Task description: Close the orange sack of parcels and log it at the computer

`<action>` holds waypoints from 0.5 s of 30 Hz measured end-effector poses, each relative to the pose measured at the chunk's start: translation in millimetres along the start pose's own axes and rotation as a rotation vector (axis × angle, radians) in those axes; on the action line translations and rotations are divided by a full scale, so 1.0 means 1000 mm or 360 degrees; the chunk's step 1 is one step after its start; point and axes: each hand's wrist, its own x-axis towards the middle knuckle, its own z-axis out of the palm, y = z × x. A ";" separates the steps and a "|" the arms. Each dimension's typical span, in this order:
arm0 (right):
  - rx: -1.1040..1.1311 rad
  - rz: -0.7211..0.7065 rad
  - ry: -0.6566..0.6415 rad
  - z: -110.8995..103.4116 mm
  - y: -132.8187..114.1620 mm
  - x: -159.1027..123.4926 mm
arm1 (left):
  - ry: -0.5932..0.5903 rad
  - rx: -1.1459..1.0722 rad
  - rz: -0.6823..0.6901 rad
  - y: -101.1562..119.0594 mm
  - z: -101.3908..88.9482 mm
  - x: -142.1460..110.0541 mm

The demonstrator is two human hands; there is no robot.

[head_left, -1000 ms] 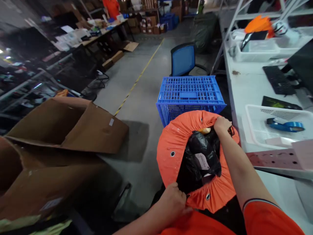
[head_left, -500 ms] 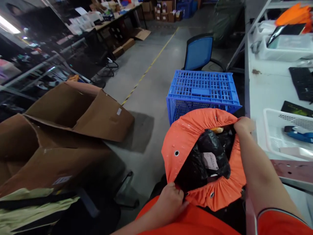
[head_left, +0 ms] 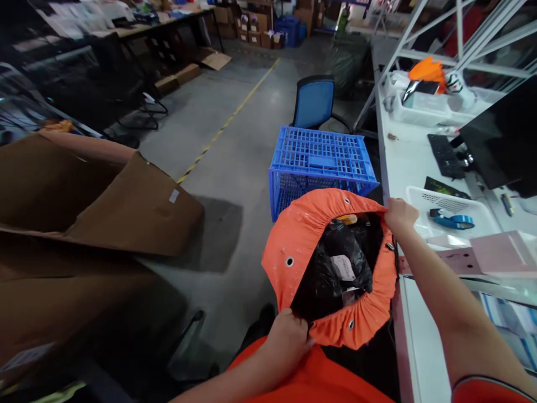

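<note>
A person in an orange-red shirt is holding wide the mouth of an orange fabric bag, which is sitting just in front of the wearer's body, beside a white worktable. The left hand is closing its fingers around the near-left edge of the gathered rim, while the right hand, also curled tight, is gripping the rim's far-right edge beside the tabletop. Inside the bag, a bundle in black plastic is showing a white printed label, and a yellow item is peeking out near the far rim. To the left, open cardboard boxes are standing on the floor. On the worktable, a pink box is resting near a white basket that is holding a roll of blue tape. Just beyond the bag, a blue plastic crate is standing before a blue-backed chair. Farther off, a yellow-and-black line is running along the floor toward small stacked cartons.
</note>
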 end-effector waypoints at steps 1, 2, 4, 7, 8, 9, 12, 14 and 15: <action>-0.0030 -0.0039 0.0034 -0.002 -0.005 -0.006 | 0.0002 -0.0016 0.0011 0.001 -0.002 0.001; -0.0053 -0.0082 0.0075 -0.002 -0.012 -0.012 | -0.0002 -0.0027 0.0035 0.002 -0.004 0.003; -0.0086 -0.0217 0.0143 -0.001 -0.029 -0.021 | -0.0017 -0.0015 0.0113 0.002 -0.010 0.014; -0.0113 -0.0492 0.0151 0.007 -0.058 -0.023 | 0.0078 0.0081 0.0291 -0.001 -0.025 0.044; -0.0122 -0.0551 0.0140 0.011 -0.066 -0.020 | 0.0135 0.0127 0.0346 -0.004 -0.030 0.055; -0.0133 -0.0586 0.0135 0.014 -0.073 -0.015 | 0.0165 0.0176 0.0394 -0.009 -0.036 0.066; -0.0167 -0.0590 0.0156 0.019 -0.080 0.003 | 0.0055 0.0275 0.0461 -0.034 -0.046 0.083; -0.0170 -0.0532 0.0200 0.018 -0.079 0.015 | 0.0028 0.0285 0.0477 -0.053 -0.044 0.079; -0.0163 -0.0489 0.0226 0.017 -0.078 0.021 | 0.0045 0.0292 0.0493 -0.061 -0.040 0.073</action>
